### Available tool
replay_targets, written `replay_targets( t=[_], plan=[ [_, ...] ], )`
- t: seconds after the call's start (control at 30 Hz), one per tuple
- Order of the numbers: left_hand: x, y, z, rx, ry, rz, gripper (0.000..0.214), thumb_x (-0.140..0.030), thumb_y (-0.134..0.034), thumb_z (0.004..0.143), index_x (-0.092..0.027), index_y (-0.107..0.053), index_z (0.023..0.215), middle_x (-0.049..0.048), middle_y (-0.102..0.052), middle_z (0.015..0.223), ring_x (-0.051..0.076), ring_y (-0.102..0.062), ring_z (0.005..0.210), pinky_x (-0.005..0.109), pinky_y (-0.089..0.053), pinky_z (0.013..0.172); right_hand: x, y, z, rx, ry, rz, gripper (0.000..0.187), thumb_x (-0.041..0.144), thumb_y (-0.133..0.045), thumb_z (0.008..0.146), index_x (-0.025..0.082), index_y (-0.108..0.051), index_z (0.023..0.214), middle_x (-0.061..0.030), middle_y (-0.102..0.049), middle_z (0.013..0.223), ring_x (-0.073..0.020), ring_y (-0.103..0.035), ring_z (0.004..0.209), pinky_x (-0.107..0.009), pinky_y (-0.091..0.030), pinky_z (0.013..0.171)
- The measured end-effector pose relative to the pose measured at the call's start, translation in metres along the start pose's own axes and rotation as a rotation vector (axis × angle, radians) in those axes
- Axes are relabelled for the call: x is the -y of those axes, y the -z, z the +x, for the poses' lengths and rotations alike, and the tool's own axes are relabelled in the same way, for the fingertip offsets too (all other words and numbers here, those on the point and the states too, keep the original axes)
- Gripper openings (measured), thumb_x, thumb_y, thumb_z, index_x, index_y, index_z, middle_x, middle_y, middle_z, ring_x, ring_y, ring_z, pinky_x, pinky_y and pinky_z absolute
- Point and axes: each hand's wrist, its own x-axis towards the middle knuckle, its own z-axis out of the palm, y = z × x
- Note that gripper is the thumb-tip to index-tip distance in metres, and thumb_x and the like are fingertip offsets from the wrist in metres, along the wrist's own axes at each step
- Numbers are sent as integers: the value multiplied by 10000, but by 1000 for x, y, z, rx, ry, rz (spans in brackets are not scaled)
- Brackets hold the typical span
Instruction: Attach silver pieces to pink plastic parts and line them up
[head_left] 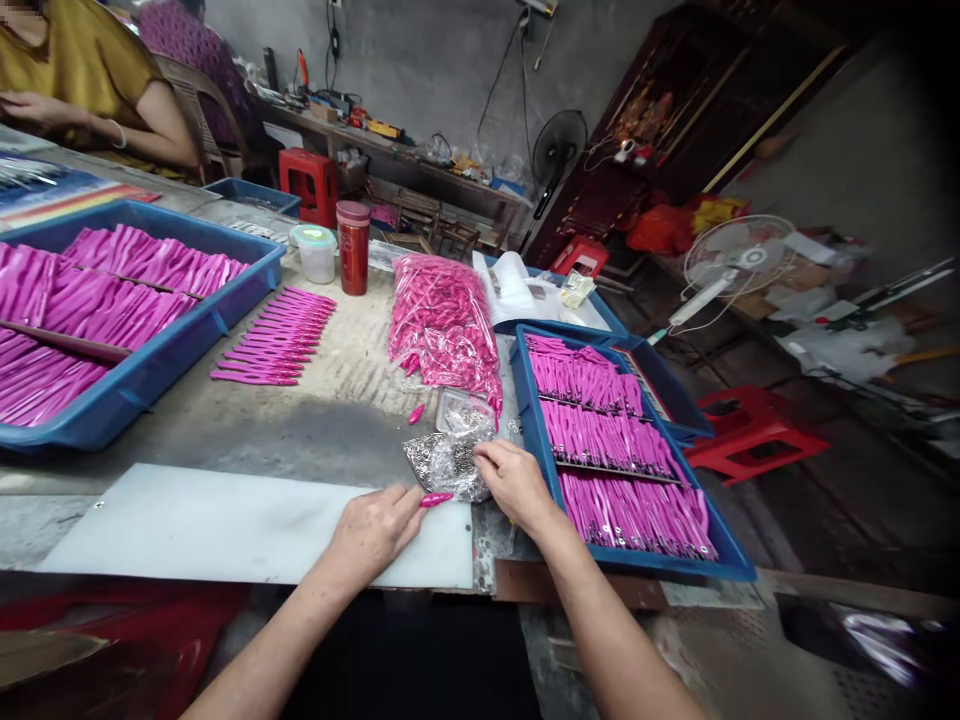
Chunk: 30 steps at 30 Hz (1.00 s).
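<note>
My left hand [375, 530] is closed over the white board [225, 525], pinching a small pink pointed plastic piece [436, 499] that sticks out to the right. My right hand [517, 483] has its fingertips together at a clear plastic bag [450, 465] of tiny silvery metal parts; whether they grip a part is too small to see. Just behind the bag lies a loose pink piece [416, 413]. A large clear bag of pink pieces [442, 320] stands farther back. Beyond the board, pink-purple handles [274, 340] with darker tips lie in a row on the table.
Blue trays full of pink-purple handles stand at left [120, 400] and right [536, 430]. A lidded tub [315, 255] and a red tumbler [353, 248] are at the back. Someone in a mustard top [97, 70] sits at far left. A red stool [750, 430] is beyond the right tray.
</note>
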Motion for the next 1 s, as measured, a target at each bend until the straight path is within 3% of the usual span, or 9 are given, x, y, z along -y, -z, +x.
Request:
replay_targets(
  t=[0.2, 0.33, 0.67, 1.0],
  plan=[
    [0, 0, -2, -7, -4, 14, 242, -278, -345, 852, -193, -555, 768, -18, -510, 580, 96, -486, 483, 217, -313, 445, 2, -13, 13, 227, -31, -397, 222, 180, -401, 815, 191, -620, 778, -35, -620, 796, -150, -565, 765, -225, -386, 652],
    [0, 0, -1, -6, -7, -1, 241, -273, -347, 851, -192, -556, 763, -18, -516, 583, 91, -490, 486, 213, -315, 448, 5, -17, 18, 302, -28, -478, 238, 178, -395, 810, 171, -628, 760, -59, -620, 790, -160, -568, 755, -232, -380, 639],
    [-2, 3, 1, 2, -12, 6, 208, -249, -376, 839, -192, -545, 731, -21, -514, 572, 94, -484, 476, 221, -320, 461, 14, -22, 20, 323, -27, -517, 215, 110, -408, 755, 125, -617, 803, -107, -615, 817, -199, -569, 769, -276, -387, 666],
    [-2, 2, 0, 32, -15, 10, 195, -240, -380, 835, -186, -535, 730, -16, -521, 585, 99, -496, 496, 218, -334, 477, 7, -19, 16, 299, 10, -500, 216, 151, -362, 826, 154, -577, 803, -78, -602, 817, -191, -560, 753, -275, -363, 642]
  ],
)
